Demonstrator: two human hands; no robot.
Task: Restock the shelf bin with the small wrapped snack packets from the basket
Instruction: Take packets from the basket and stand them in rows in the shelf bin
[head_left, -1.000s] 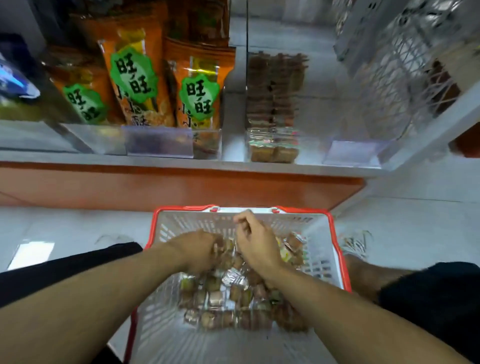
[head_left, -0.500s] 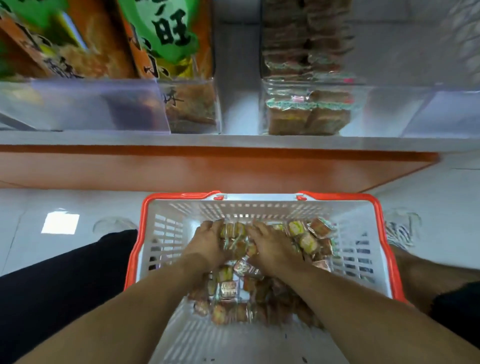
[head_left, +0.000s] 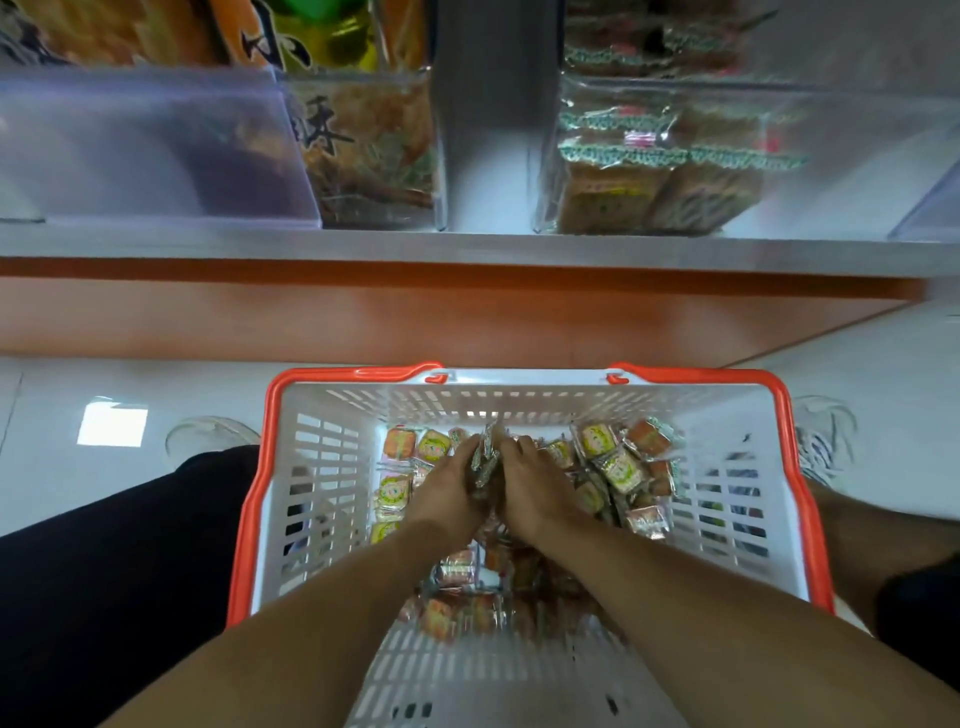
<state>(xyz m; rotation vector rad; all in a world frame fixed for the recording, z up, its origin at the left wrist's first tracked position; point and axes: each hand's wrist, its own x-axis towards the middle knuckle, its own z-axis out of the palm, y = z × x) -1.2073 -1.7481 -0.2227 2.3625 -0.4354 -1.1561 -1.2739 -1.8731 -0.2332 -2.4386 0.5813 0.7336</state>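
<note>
A white basket with an orange rim (head_left: 524, 375) sits on the floor below the shelf. Several small wrapped snack packets (head_left: 618, 467) lie loose on its bottom. Both hands are down among them, side by side. My left hand (head_left: 447, 493) and my right hand (head_left: 540, 493) press a small stack of packets (head_left: 485, 460) between them, fingers curled round it. Above, a clear shelf bin (head_left: 649, 156) holds the same kind of packets in rows.
To the left on the shelf, clear bins (head_left: 363, 150) hold orange snack bags. The grey shelf edge (head_left: 467, 244) and an orange panel (head_left: 415, 312) lie between basket and bins. My legs flank the basket on the white tiled floor.
The camera has moved closer and tilted down. My hands have drawn together in the basket and gathered a stack of packets between them.
</note>
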